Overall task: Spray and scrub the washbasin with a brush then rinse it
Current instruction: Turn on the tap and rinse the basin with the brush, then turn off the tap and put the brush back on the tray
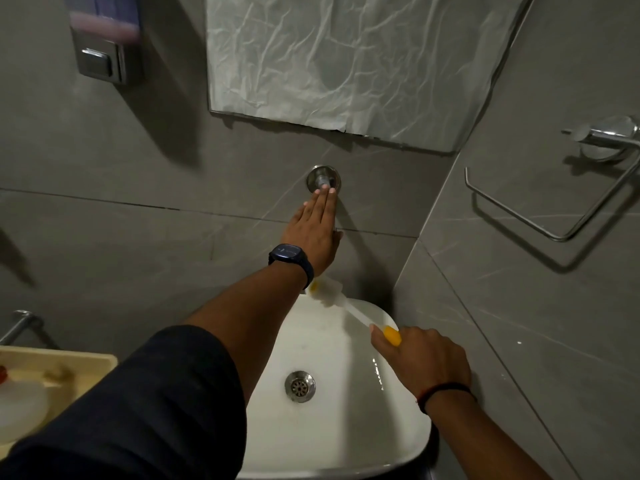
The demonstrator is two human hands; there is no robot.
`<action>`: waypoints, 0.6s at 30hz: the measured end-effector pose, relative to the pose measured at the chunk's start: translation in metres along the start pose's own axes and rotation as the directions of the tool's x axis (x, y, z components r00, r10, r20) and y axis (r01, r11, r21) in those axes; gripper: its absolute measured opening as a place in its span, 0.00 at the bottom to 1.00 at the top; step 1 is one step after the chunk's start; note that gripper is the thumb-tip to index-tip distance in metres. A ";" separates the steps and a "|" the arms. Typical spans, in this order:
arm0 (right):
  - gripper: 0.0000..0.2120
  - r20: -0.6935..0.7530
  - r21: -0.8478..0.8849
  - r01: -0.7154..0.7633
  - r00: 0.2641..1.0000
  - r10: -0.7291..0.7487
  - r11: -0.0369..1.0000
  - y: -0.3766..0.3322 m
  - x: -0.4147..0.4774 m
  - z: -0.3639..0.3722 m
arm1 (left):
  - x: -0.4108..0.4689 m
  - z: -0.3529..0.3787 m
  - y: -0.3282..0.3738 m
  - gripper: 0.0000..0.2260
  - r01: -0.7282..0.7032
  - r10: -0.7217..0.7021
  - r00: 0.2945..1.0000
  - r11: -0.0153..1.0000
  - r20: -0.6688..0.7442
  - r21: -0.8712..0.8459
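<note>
While the left hand (313, 230) reaches out flat, fingers straight and together, its fingertips (323, 192) touch the round chrome wall tap (323, 179) above the white ceramic washbasin (332, 420). Right hand (424, 358) is wrapped around the yellow-handled brush (349, 311), white bristle head resting at the basin's far rim. 1 steel drain (300, 386) sits mid-bowl. Dark watch (291, 256) on left wrist.

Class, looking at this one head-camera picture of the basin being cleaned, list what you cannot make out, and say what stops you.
- Tap spout: head view, hidden under the left hand; only the wall fitting shows.
- Running water: none discernible.
- Basin left side: covered by the left sleeve.
- Brush handle: mostly inside the right hand.
- Bottle in the tray: blurred, cut by the left edge.
</note>
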State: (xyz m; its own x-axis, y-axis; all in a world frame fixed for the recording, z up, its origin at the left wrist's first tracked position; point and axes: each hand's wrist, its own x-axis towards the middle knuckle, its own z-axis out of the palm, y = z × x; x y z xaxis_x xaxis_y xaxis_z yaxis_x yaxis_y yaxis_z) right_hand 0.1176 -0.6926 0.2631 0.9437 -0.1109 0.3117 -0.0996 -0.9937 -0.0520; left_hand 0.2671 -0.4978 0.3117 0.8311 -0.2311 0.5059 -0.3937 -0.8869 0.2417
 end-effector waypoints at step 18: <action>0.34 0.270 0.385 -0.225 0.955 0.124 0.895 -0.031 -0.018 0.019 | -0.062 -0.021 -0.015 0.33 0.107 -0.109 0.994 0.992 -0.031 -0.068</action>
State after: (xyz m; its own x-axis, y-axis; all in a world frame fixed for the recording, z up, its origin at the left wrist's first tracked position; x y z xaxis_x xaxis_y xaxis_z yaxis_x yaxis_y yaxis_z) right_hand 0.1093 -0.6598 0.2408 0.9739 -0.2244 0.0351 -0.1802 -0.8575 -0.4818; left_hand 0.2134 -0.4614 0.2945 0.8564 -0.1206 0.5020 -0.3286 -0.8773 0.3499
